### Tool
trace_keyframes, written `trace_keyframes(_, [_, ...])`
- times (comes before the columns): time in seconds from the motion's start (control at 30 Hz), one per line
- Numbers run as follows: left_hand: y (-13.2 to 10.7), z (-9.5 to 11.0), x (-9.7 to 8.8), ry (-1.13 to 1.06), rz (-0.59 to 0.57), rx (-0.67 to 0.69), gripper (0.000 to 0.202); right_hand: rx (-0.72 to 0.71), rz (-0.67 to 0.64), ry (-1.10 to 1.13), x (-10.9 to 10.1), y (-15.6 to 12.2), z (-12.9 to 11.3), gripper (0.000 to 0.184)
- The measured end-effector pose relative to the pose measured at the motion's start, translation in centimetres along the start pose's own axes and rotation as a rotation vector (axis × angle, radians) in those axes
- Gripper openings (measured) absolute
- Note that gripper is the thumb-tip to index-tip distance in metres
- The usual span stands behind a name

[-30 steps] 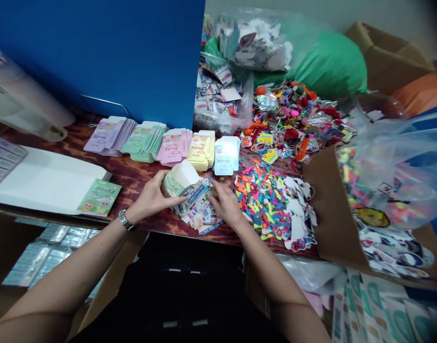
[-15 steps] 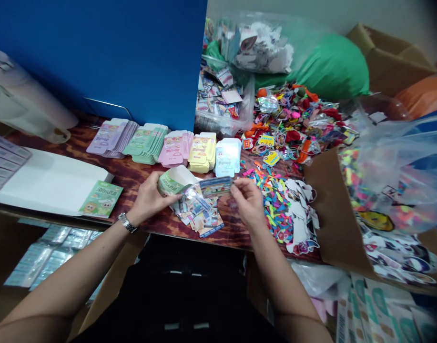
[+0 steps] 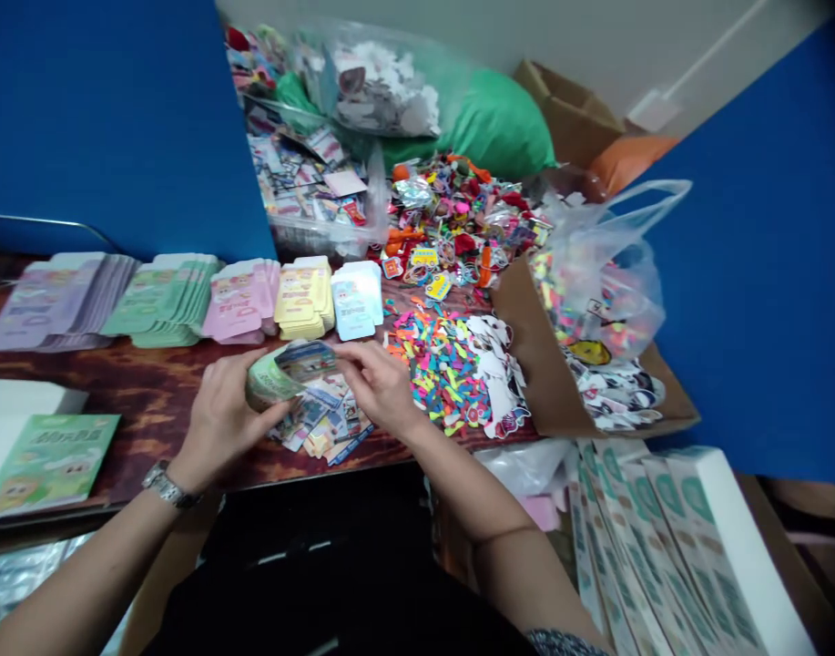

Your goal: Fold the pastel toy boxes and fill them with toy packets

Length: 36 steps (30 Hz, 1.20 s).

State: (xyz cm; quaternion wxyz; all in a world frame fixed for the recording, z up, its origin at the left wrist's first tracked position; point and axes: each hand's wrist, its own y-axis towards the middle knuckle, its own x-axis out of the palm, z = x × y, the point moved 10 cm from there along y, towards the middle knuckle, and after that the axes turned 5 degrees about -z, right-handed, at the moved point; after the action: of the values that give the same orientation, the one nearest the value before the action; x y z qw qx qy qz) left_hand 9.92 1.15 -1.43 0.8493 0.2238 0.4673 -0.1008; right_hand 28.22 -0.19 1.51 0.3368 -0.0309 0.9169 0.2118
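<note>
My left hand, with a watch on the wrist, is wrapped round a small green paper box held open at its right end. My right hand pinches a small card in a clear wrapper and holds it at the mouth of the box. Under both hands lies a loose heap of similar small cards on the dark wooden table.
Fanned stacks of flat boxes, purple, green, pink, yellow and pale blue, line the back. Colourful small pieces, trinkets, a plastic bag in a cardboard tray, and white packs lie right.
My right hand picked a wrapped card off the heap, lifted it, and brought it left to the box's open end. The camera has swung to the right.
</note>
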Motion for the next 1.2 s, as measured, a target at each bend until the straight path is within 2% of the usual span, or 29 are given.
trace_keyframes(0.13, [0.6,2.1,0.6,-0.001,0.018,0.097,0.062,-0.087,-0.062,-0.154,0.7,-0.8,-1.3,0.025])
trace_keyframes(0.23, [1.0,1.9,1.1,-0.014,0.005,0.051,0.066,-0.075,-0.02,-0.14,-1.5,-1.3,0.4,0.027])
trace_keyframes(0.33, [1.0,1.5,1.5,-0.033,-0.038,0.014,0.067,0.115,0.061,-0.22,-6.6,-1.3,6.5,0.028])
trace_keyframes(0.37, [1.0,1.5,1.5,-0.04,-0.044,0.014,0.067,0.237,0.089,-0.297,-8.7,-1.4,9.4,0.029])
trace_keyframes(0.43, [1.0,1.7,1.5,-0.058,-0.048,0.025,0.066,0.524,0.041,-0.491,-12.1,-2.0,15.4,0.031])
trace_keyframes(0.47, [1.0,1.9,1.6,-0.072,-0.05,0.03,0.066,0.592,0.03,-0.524,-13.4,-2.3,17.5,0.032])
trace_keyframes(0.53, [0.9,2.1,1.8,-0.099,-0.05,0.04,0.066,0.673,-0.01,-0.568,-15.0,-2.7,20.6,0.032])
trace_keyframes(0.6, [0.9,2.3,2.2,-0.126,-0.061,0.049,0.067,0.695,-0.069,-0.582,-15.1,-3.0,22.3,0.032])
trace_keyframes(0.7, [1.0,2.3,3.2,-0.154,-0.095,0.062,0.071,0.72,-0.147,-0.604,-13.9,-3.4,23.3,0.038])
trace_keyframes(0.8, [1.0,2.4,3.7,-0.166,-0.104,0.069,0.074,0.745,-0.174,-0.602,-13.2,-3.6,23.7,0.027])
trace_keyframes(0.87, [1.1,2.3,3.8,-0.171,-0.099,0.069,0.074,0.74,-0.164,-0.575,-13.4,-3.6,23.7,0.021])
trace_keyframes(0.93, [1.1,2.3,3.8,-0.172,-0.097,0.065,0.074,0.726,-0.118,-0.532,-14.2,-3.6,23.6,0.024])
trace_keyframes(1.07, [1.2,2.4,4.2,-0.181,-0.102,0.058,0.073,0.671,-0.016,-0.362,-15.1,-3.3,22.7,0.027])
trace_keyframes(1.2, [1.7,3.4,4.9,-0.202,-0.112,0.067,0.072,0.599,-0.033,-0.075,-13.2,-2.7,21.5,0.032])
